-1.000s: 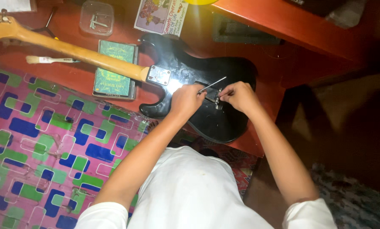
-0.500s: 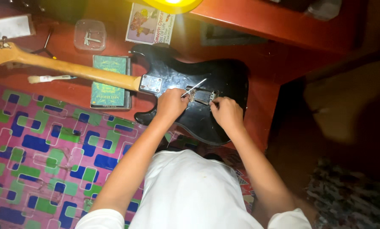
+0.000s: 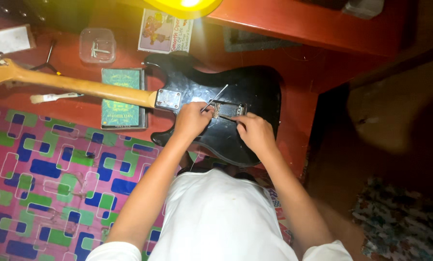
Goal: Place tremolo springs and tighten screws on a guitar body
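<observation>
- Black guitar [image 3: 245, 92] lies face-down at frame centre, under both hands.
- Left hand [image 3: 191, 121] grips a thin metal rod [image 3: 214, 98].
- Right hand [image 3: 255, 133], fingers curled, presses beside the metal cavity [image 3: 228, 109]; I cannot tell if it holds anything.

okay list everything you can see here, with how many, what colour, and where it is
guitar: one, black body face down, pale wood neck running left, on the red table
metal plate: one, silver, at the neck joint
thin metal tool: one, silver, in the left hand over the open cavity
green book: one, under the neck
clear plastic box: one, top left
brush: one, white, below the neck
printed card: one, colourful, top centre
patterned mat: one, pink, green, blue, lower left
left hand: holds the tool
right hand: beside the cavity
</observation>
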